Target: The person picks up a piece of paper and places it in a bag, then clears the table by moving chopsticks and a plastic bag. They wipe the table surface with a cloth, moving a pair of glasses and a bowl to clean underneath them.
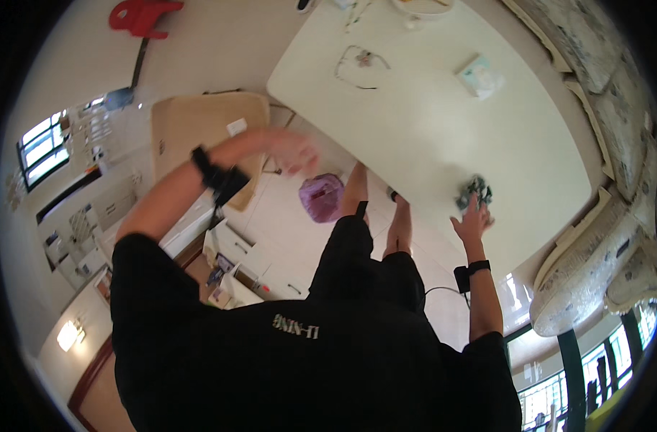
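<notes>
My right hand [473, 218] is over the white table, its fingertips touching a crumpled dark grey-green and white cloth [475, 190]. The thumb points away from the other fingers, and no firm hold on the cloth shows. My left hand [297, 154] is blurred, raised in front of my body between the tan table and the white one. Nothing clear can be seen in it, and its finger positions are uncertain. Below it in the picture, a purple plastic bag lines a bin [322, 198] on the floor. Black devices are strapped to both wrists.
On the white table [414, 124] lie a thin-framed item [362, 63], a small light-blue and white packet [477, 76] and a round basket-like container [423, 6]. A tan folding table [198, 127] stands at left. A patterned sofa [582, 270] runs along the right. A red plastic chair [144, 17] is upper left.
</notes>
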The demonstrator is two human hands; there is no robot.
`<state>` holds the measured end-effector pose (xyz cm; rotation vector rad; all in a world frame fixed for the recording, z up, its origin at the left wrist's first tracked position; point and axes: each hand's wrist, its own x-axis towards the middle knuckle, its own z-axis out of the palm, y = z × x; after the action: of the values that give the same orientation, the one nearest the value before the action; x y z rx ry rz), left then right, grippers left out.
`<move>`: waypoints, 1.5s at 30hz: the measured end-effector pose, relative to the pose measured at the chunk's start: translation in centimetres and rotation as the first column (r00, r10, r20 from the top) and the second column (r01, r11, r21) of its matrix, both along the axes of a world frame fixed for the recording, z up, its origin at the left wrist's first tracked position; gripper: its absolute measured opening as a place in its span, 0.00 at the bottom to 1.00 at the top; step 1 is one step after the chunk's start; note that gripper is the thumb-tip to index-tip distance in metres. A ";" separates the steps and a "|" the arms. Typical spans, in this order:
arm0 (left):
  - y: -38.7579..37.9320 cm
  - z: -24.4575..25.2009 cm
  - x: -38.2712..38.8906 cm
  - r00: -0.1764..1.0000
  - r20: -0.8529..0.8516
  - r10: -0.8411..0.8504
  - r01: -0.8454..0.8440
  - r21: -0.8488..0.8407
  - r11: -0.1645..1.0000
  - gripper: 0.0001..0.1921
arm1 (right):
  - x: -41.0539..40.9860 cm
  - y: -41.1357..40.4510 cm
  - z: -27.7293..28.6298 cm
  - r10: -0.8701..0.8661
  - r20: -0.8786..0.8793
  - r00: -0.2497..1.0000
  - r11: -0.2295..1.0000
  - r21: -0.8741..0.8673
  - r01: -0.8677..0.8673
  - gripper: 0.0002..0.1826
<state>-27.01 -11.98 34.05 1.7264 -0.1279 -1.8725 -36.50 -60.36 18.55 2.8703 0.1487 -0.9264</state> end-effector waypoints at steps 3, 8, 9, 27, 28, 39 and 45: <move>-4.3 2.5 7.9 0.957 0.290 0.009 0.023 -0.105 0.994 0.12 | 2.4 11.0 3.9 0.142 -0.576 0.805 0.543 0.725 0.423 0.37; -8.2 4.1 12.9 0.891 0.452 0.047 0.001 -0.105 0.994 0.13 | 0.7 27.7 23.9 0.871 -0.450 0.195 0.160 0.636 0.755 0.29; -9.1 4.4 13.4 0.896 0.440 0.049 0.001 -0.113 0.994 0.14 | -1.4 29.8 24.3 0.939 -0.301 0.170 0.059 0.623 0.780 0.27; -16.6 7.0 10.7 0.796 0.605 -0.033 0.236 -0.260 0.936 0.17 | -12.5 39.5 23.9 0.549 -0.711 0.440 -0.163 0.425 0.890 0.06; -16.7 7.6 10.2 0.799 0.600 -0.026 0.229 -0.265 0.937 0.17 | -13.6 40.7 23.5 0.482 -0.855 0.188 -0.038 0.194 0.980 0.06; -17.1 13.3 6.5 0.774 0.626 -0.096 0.290 -0.215 0.933 0.17 | -7.5 42.6 22.5 0.648 -0.702 0.295 -0.019 0.372 0.928 0.06; -12.4 10.1 6.5 0.798 0.602 -0.029 0.155 -0.159 0.975 0.16 | -7.9 40.7 24.0 0.663 -0.733 0.156 0.211 0.382 0.900 0.07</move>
<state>-20.54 -24.37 44.13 2.1317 -0.6378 -1.2492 -44.44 -19.65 42.59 1.5833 0.7117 -4.1480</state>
